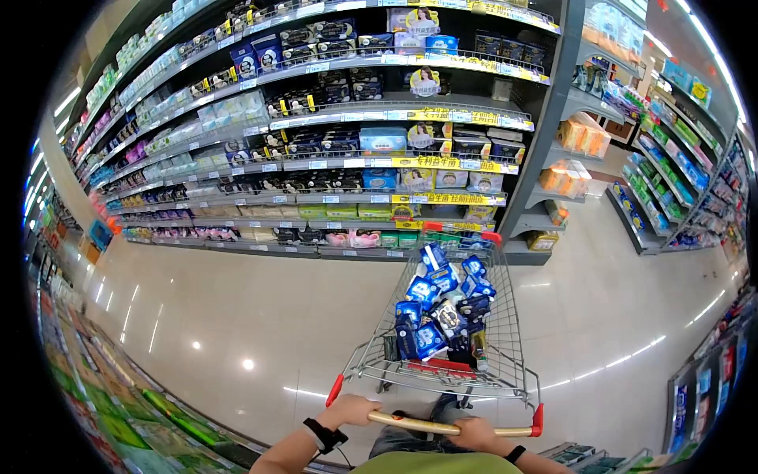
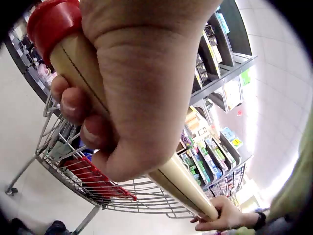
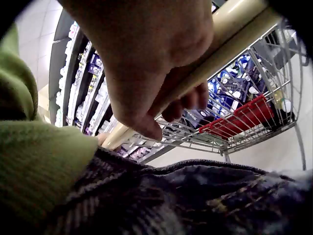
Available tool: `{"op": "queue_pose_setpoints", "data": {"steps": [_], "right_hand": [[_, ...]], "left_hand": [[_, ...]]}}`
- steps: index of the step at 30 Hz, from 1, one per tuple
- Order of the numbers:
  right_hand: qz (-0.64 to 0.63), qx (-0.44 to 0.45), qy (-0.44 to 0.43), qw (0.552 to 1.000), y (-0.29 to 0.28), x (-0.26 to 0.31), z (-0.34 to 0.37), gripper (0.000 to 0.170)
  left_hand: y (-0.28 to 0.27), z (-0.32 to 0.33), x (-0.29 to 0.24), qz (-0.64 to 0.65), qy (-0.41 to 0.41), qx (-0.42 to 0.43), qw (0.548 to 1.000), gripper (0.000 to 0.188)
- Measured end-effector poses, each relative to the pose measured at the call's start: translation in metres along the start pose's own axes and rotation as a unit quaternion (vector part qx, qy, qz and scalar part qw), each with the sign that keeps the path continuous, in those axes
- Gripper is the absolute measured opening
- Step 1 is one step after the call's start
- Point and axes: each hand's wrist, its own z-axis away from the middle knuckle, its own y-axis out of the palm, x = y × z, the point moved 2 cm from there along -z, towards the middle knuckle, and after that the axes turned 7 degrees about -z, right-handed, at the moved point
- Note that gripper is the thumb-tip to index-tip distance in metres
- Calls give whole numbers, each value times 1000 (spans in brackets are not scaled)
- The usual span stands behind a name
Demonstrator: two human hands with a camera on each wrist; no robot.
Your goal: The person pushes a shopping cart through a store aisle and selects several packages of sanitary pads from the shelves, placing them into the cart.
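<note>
Both hands are on the pale handle [image 1: 410,423] of a wire shopping cart [image 1: 513,347] with red end caps. My left hand [image 1: 352,411] grips the handle near its left end; in the left wrist view the fingers [image 2: 76,105] wrap round it just beside a red cap [image 2: 54,27]. Farther right, my right hand [image 1: 476,435] holds the same bar, its fingers [image 3: 188,100] curled under it in the right wrist view. In the basket lies a heap of blue and dark plastic packs [image 1: 430,340], with a red flap [image 1: 442,366] at the near end.
A long shelf unit [image 1: 316,197] full of packaged goods stands ahead, ending at a grey upright [image 1: 537,134]. Shiny tiled floor [image 1: 237,316] lies between it and the cart. More shelves [image 1: 671,174] stand at the right, and green packs [image 1: 118,426] line the near left.
</note>
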Motion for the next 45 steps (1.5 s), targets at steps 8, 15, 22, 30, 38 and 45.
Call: {"op": "queue_pose_setpoints", "data": {"steps": [8, 15, 22, 30, 38, 45], "right_hand": [[109, 78, -85, 987, -6, -20, -35, 30], [199, 83, -174, 961, -44, -31, -102, 27], [267, 106, -226, 931, -79, -21, -188, 26], [317, 159, -272, 895, -99, 28, -299, 26], [275, 160, -339, 885, -60, 108, -346, 23], [216, 157, -388, 882, 29, 201, -364, 23]], "left_hand": [[19, 23, -13, 86, -83, -45, 992, 17], [26, 7, -21, 149, -155, -109, 970, 22], [14, -16, -14, 227, -228, -168, 932, 28], [-6, -30, 33, 275, -332, -226, 874, 29], [-11, 26, 78, 269, -460, -195, 823, 35], [26, 124, 157, 203, -476, -209, 830, 26]]}}
